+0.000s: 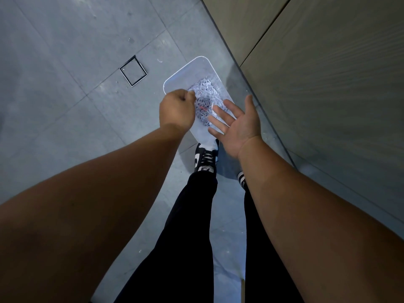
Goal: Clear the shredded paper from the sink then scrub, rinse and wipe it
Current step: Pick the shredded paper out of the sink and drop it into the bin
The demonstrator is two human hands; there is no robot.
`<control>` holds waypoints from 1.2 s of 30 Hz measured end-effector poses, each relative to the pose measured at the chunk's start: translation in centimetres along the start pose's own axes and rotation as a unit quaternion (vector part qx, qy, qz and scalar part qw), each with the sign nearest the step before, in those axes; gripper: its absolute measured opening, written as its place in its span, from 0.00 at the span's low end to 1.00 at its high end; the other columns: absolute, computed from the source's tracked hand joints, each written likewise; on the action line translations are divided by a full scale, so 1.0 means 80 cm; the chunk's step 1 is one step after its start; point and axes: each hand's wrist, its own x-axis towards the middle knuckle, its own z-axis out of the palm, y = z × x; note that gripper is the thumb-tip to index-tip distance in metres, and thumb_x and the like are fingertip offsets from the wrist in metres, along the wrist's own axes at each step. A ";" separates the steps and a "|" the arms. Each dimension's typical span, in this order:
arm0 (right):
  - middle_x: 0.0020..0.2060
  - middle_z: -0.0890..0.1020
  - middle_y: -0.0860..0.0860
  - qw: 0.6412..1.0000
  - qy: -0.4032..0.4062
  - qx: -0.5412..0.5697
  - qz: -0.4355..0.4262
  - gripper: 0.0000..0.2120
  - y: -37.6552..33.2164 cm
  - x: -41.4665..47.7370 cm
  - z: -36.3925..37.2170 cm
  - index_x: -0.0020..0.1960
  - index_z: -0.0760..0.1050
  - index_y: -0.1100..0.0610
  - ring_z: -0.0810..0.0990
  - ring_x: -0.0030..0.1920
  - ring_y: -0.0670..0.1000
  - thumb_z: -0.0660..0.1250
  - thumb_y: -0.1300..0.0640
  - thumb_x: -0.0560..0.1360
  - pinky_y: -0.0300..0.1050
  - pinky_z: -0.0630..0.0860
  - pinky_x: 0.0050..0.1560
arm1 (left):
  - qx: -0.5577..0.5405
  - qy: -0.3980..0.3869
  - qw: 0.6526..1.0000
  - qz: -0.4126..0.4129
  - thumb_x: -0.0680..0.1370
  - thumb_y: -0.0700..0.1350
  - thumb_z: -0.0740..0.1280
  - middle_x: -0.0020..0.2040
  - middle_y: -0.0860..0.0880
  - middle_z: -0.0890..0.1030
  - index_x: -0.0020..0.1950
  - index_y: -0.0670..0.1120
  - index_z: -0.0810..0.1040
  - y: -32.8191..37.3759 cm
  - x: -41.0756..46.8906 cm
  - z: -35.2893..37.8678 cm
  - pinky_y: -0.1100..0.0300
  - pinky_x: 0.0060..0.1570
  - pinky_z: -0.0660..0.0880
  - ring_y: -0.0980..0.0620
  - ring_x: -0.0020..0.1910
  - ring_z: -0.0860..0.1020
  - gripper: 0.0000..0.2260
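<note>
A white bin point(185, 71) stands on the grey tiled floor below me, with a heap of shredded paper point(205, 88) lying inside it. My left hand point(177, 110) hovers over the bin's left rim with its back towards me and its fingers curled into a fist. No paper shows in it, and the inside of the fist is hidden. Over the bin's near right side, my right hand point(238, 125) is spread flat, palm up and empty. The sink is not in view.
My left shoe point(205, 158) touches the bin's near edge, and my right shoe point(241, 179) is just behind it. A beige cabinet front point(317, 62) runs along the right. A square floor drain point(133, 71) sits to the bin's left.
</note>
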 end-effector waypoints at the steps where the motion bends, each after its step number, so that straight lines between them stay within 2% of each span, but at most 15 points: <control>1: 0.62 0.83 0.53 1.000 0.005 -0.009 0.004 0.34 -0.002 -0.005 -0.002 0.70 0.75 0.51 0.82 0.61 0.59 0.54 0.28 0.78 0.61 0.76 0.64 | -0.001 -0.019 1.000 0.012 0.81 0.51 0.65 0.44 0.46 0.86 0.47 0.44 0.85 0.007 -0.001 -0.005 0.53 0.51 0.80 0.46 0.46 0.83 0.14; 3: 0.61 0.83 0.51 0.999 0.016 -0.042 0.012 0.30 -0.008 -0.022 -0.002 0.70 0.75 0.51 0.83 0.60 0.58 0.58 0.32 0.79 0.58 0.77 0.61 | -0.010 -0.075 0.997 0.031 0.81 0.49 0.66 0.50 0.52 0.86 0.53 0.48 0.86 0.021 -0.002 -0.016 0.55 0.58 0.79 0.53 0.49 0.83 0.10; 5: 0.58 0.85 0.49 0.994 0.035 -0.101 0.008 0.22 -0.015 -0.050 0.002 0.67 0.77 0.51 0.84 0.58 0.55 0.63 0.39 0.81 0.52 0.79 0.55 | -0.005 -0.142 0.989 0.030 0.81 0.47 0.68 0.52 0.52 0.85 0.56 0.49 0.84 0.035 -0.013 -0.032 0.56 0.61 0.78 0.54 0.49 0.81 0.07; 7: 0.53 0.85 0.47 0.981 0.057 -0.183 -0.016 0.12 -0.022 -0.083 0.010 0.59 0.79 0.50 0.84 0.52 0.51 0.66 0.45 0.81 0.46 0.77 0.49 | 0.031 -0.198 0.979 0.039 0.81 0.46 0.69 0.50 0.52 0.84 0.54 0.49 0.84 0.051 -0.032 -0.055 0.58 0.58 0.78 0.54 0.48 0.80 0.05; 9: 0.48 0.84 0.47 0.965 0.068 -0.248 -0.060 0.04 -0.031 -0.118 0.018 0.49 0.80 0.50 0.81 0.46 0.50 0.68 0.51 0.79 0.47 0.75 0.46 | 0.074 -0.234 0.968 0.063 0.81 0.46 0.69 0.48 0.52 0.83 0.52 0.48 0.84 0.069 -0.055 -0.082 0.61 0.52 0.75 0.54 0.46 0.79 0.05; 11: 0.46 0.84 0.47 0.941 0.071 -0.310 -0.114 0.03 -0.040 -0.153 0.022 0.47 0.83 0.51 0.79 0.44 0.49 0.70 0.53 0.75 0.49 0.78 0.46 | 0.111 -0.255 0.956 0.089 0.81 0.47 0.69 0.47 0.52 0.83 0.53 0.46 0.84 0.088 -0.081 -0.111 0.61 0.49 0.74 0.54 0.45 0.78 0.07; 14: 0.49 0.84 0.45 0.912 0.060 -0.363 -0.179 0.12 -0.058 -0.219 0.027 0.57 0.84 0.51 0.81 0.47 0.45 0.72 0.53 0.74 0.49 0.82 0.52 | 0.148 -0.262 0.944 0.135 0.81 0.49 0.68 0.50 0.54 0.85 0.54 0.48 0.85 0.124 -0.120 -0.154 0.59 0.54 0.74 0.54 0.48 0.79 0.08; 18: 0.50 0.84 0.43 0.898 0.025 -0.363 -0.245 0.14 -0.087 -0.333 0.027 0.61 0.82 0.52 0.82 0.45 0.37 0.72 0.57 0.76 0.38 0.78 0.49 | 0.170 -0.262 0.925 0.217 0.82 0.53 0.66 0.46 0.64 0.83 0.53 0.53 0.85 0.206 -0.191 -0.217 0.62 0.49 0.74 0.65 0.44 0.79 0.09; 20: 0.48 0.85 0.43 0.888 0.001 -0.366 -0.278 0.13 -0.102 -0.388 0.022 0.61 0.81 0.52 0.81 0.42 0.34 0.72 0.59 0.77 0.32 0.75 0.44 | 0.163 -0.267 0.912 0.264 0.82 0.54 0.66 0.45 0.64 0.83 0.52 0.55 0.84 0.254 -0.230 -0.242 0.63 0.44 0.74 0.65 0.39 0.78 0.08; 22: 0.48 0.86 0.45 0.877 -0.017 -0.370 -0.306 0.14 -0.116 -0.445 0.015 0.62 0.81 0.53 0.81 0.43 0.34 0.73 0.60 0.76 0.31 0.74 0.45 | 0.157 -0.273 0.896 0.312 0.82 0.53 0.67 0.43 0.63 0.83 0.51 0.57 0.83 0.298 -0.270 -0.262 0.69 0.38 0.71 0.66 0.34 0.76 0.05; 25: 0.49 0.87 0.46 0.868 -0.018 -0.355 -0.347 0.15 -0.133 -0.527 -0.003 0.59 0.81 0.48 0.85 0.51 0.42 0.74 0.55 0.74 0.41 0.80 0.56 | 0.143 -0.281 0.864 0.392 0.81 0.49 0.69 0.44 0.61 0.82 0.55 0.57 0.84 0.354 -0.322 -0.278 0.76 0.38 0.67 0.68 0.35 0.76 0.05; 27: 0.53 0.87 0.47 0.867 -0.008 -0.334 -0.369 0.13 -0.144 -0.572 -0.018 0.58 0.81 0.46 0.85 0.56 0.48 0.74 0.55 0.75 0.51 0.80 0.61 | 0.133 -0.295 0.848 0.420 0.81 0.49 0.69 0.48 0.59 0.84 0.55 0.56 0.84 0.387 -0.351 -0.280 0.76 0.42 0.70 0.67 0.41 0.79 0.06; 31: 0.53 0.87 0.47 0.863 0.054 -0.268 -0.424 0.12 -0.169 -0.648 -0.065 0.57 0.81 0.46 0.85 0.55 0.51 0.73 0.52 0.73 0.52 0.80 0.59 | 0.136 -0.334 0.803 0.474 0.81 0.52 0.70 0.50 0.61 0.85 0.54 0.59 0.84 0.452 -0.408 -0.259 0.63 0.52 0.75 0.60 0.49 0.82 0.05; 34: 0.52 0.87 0.49 0.864 0.112 -0.202 -0.448 0.10 -0.180 -0.683 -0.108 0.58 0.81 0.50 0.85 0.55 0.56 0.72 0.56 0.76 0.57 0.79 0.59 | 0.161 -0.338 0.763 0.527 0.81 0.52 0.69 0.51 0.64 0.84 0.56 0.60 0.84 0.494 -0.449 -0.234 0.63 0.53 0.75 0.63 0.51 0.81 0.06; 36: 0.52 0.87 0.51 0.858 0.139 -0.165 -0.466 0.11 -0.187 -0.699 -0.138 0.58 0.81 0.51 0.85 0.53 0.56 0.73 0.55 0.76 0.54 0.79 0.55 | 0.172 -0.346 0.740 0.551 0.81 0.52 0.69 0.51 0.65 0.84 0.56 0.59 0.84 0.520 -0.478 -0.210 0.65 0.53 0.74 0.64 0.52 0.81 0.06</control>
